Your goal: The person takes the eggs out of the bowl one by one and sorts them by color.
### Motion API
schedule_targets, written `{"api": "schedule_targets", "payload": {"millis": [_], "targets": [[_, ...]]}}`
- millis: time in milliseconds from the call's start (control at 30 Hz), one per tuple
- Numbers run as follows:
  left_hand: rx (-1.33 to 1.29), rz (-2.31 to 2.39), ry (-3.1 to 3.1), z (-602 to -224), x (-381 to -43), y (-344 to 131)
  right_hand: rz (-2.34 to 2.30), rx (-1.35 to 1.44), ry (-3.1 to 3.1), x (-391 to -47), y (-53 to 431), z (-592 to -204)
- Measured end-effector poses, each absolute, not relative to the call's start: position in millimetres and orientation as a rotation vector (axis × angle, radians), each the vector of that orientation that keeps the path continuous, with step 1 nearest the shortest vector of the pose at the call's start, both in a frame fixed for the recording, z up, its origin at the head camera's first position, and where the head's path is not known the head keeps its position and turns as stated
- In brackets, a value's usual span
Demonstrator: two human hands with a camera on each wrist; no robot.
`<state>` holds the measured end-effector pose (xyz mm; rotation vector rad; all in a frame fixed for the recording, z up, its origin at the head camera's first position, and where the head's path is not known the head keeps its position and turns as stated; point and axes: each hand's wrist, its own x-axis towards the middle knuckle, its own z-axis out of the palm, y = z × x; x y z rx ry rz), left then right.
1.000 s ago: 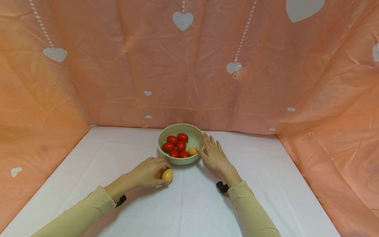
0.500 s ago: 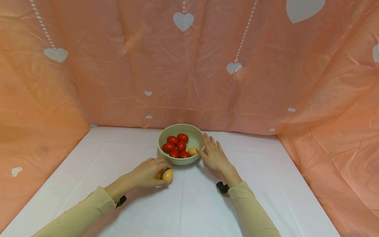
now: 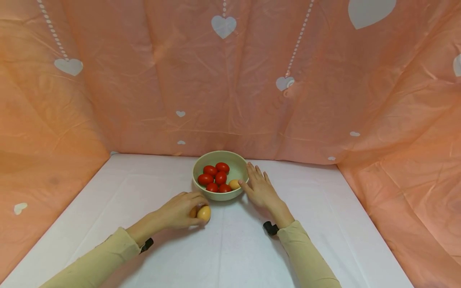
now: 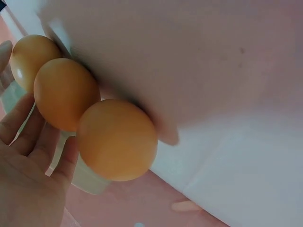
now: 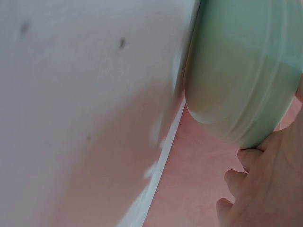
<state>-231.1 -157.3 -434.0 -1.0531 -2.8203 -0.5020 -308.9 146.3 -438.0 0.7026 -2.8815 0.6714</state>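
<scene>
In the head view my left hand [image 3: 181, 210] curls round a group of brown eggs [image 3: 204, 213] on the white tabletop, just in front of the bowl. Three eggs [image 4: 117, 140] show in a row in the left wrist view, with fingers [image 4: 66, 158] along one side of them. A pale green bowl [image 3: 220, 196] contains several glossy red ovals like small tomatoes [image 3: 205, 179] and one yellowish egg [image 3: 234, 184]. My right hand [image 3: 262, 191] lies at the bowl's right side, fingers extended and thumb at the rim. The right wrist view shows its fingers against the outer wall.
A white cloth [image 3: 230, 256] covers the table. Behind the bowl hangs an orange-pink curtain [image 3: 230, 92] with white hearts, and it continues along both sides. Each wrist bears a small black camera mount [image 3: 270, 228].
</scene>
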Motion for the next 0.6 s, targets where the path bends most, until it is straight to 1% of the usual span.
{"api": "schedule_targets", "payload": {"millis": [333,600], "targets": [[-1.103,-0.595,-2.659,-416.3,-234.4,-153.9,0.654,0.709,-2.908,-310.9,146.7,-440.4],[-1.178,-0.641,-2.517,-397.5,-257.4,-142.3,0.653,0.693,-2.908,-310.0,146.3,-439.6]]}}
